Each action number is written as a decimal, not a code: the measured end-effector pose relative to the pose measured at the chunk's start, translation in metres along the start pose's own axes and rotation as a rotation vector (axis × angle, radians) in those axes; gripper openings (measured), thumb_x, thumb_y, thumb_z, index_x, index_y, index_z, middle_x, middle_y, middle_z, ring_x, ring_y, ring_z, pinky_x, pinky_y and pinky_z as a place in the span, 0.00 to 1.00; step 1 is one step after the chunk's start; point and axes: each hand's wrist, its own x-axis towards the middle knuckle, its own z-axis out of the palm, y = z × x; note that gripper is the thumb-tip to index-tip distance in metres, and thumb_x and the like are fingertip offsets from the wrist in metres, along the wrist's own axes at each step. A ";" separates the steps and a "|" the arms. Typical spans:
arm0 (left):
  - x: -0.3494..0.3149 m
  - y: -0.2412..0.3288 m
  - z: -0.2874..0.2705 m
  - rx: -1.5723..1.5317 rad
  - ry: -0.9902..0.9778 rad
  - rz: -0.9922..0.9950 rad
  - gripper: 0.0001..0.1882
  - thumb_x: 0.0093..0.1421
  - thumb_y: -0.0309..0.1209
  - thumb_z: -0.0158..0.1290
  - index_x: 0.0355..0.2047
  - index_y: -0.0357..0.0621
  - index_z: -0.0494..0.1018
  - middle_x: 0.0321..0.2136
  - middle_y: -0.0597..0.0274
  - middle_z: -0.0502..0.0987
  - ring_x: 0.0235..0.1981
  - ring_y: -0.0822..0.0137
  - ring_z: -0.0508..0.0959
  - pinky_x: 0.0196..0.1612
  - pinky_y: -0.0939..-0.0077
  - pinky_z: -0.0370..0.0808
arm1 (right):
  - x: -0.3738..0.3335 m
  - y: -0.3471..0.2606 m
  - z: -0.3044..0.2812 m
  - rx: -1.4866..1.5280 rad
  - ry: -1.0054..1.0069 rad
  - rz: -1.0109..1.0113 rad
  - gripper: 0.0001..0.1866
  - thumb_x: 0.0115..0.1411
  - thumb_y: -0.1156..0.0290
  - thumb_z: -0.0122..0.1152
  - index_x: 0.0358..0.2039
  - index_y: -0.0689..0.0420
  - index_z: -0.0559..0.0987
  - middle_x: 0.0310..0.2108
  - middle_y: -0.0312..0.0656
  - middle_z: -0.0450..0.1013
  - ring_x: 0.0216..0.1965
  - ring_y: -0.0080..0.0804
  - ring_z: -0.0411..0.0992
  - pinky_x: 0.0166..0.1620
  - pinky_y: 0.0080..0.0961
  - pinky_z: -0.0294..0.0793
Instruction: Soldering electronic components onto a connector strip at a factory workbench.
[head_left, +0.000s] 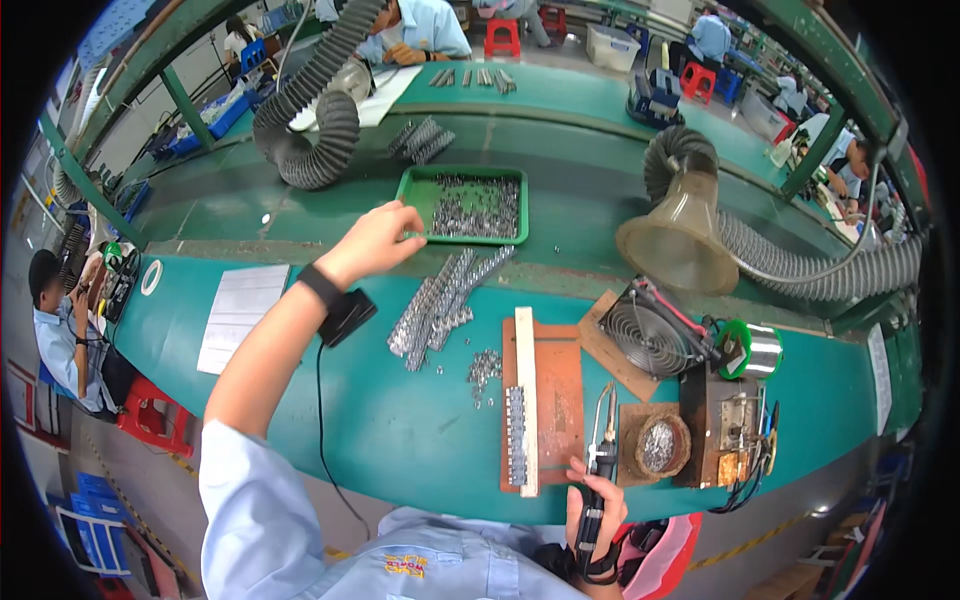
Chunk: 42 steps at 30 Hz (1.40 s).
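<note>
Right hand (597, 505) clasped the soldering iron (603, 458), presumably for control; left hand (383, 240), whether pinching unclear, hung at the green tray's (480, 240) eight o'clock.

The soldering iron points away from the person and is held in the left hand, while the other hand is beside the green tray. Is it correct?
Not quite: the head view shows the soldering iron in the right hand, not the left. It does point away from the person, and the other hand is beside the green tray.

Lt-blue shirt (465, 568) — red/yellow lettering (406, 565) on chest; white sheet (243, 318) — marks too sm. to read.
</note>
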 end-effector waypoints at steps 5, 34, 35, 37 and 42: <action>0.069 -0.042 0.076 0.172 0.140 -0.037 0.21 0.50 0.44 0.54 0.36 0.40 0.71 0.38 0.47 0.69 0.41 0.51 0.69 0.45 0.62 0.67 | -0.008 0.002 0.005 -0.104 0.094 -0.053 0.11 0.51 0.78 0.54 0.35 0.62 0.66 0.32 0.54 0.74 0.30 0.38 0.75 0.37 0.27 0.72; 0.088 -0.041 0.109 0.088 0.019 0.188 0.09 0.58 0.35 0.43 0.31 0.42 0.63 0.29 0.52 0.66 0.35 0.51 0.69 0.38 0.60 0.67 | 0.012 -0.022 -0.001 -0.222 0.180 -0.005 0.08 0.46 0.82 0.59 0.29 0.59 0.75 0.30 0.46 0.75 0.28 0.39 0.73 0.33 0.26 0.71; 0.088 -0.040 0.108 0.076 0.037 0.199 0.09 0.58 0.35 0.42 0.31 0.42 0.63 0.29 0.52 0.67 0.35 0.51 0.69 0.38 0.60 0.67 | 0.013 -0.022 -0.001 -0.233 0.176 -0.010 0.08 0.46 0.82 0.59 0.29 0.59 0.75 0.30 0.46 0.75 0.27 0.39 0.73 0.33 0.26 0.71; 0.086 -0.038 0.107 0.085 0.028 0.181 0.09 0.58 0.35 0.42 0.31 0.42 0.63 0.29 0.52 0.68 0.34 0.51 0.70 0.37 0.59 0.67 | 0.015 -0.023 -0.002 -0.241 0.165 -0.023 0.08 0.47 0.82 0.59 0.29 0.59 0.75 0.30 0.46 0.75 0.27 0.40 0.73 0.33 0.26 0.71; 0.087 -0.033 0.105 0.123 0.000 0.146 0.10 0.59 0.36 0.41 0.32 0.42 0.63 0.28 0.51 0.71 0.33 0.51 0.72 0.36 0.58 0.68 | 0.012 -0.022 0.001 -0.234 0.149 0.000 0.08 0.47 0.82 0.59 0.29 0.59 0.75 0.29 0.47 0.75 0.27 0.39 0.73 0.34 0.26 0.71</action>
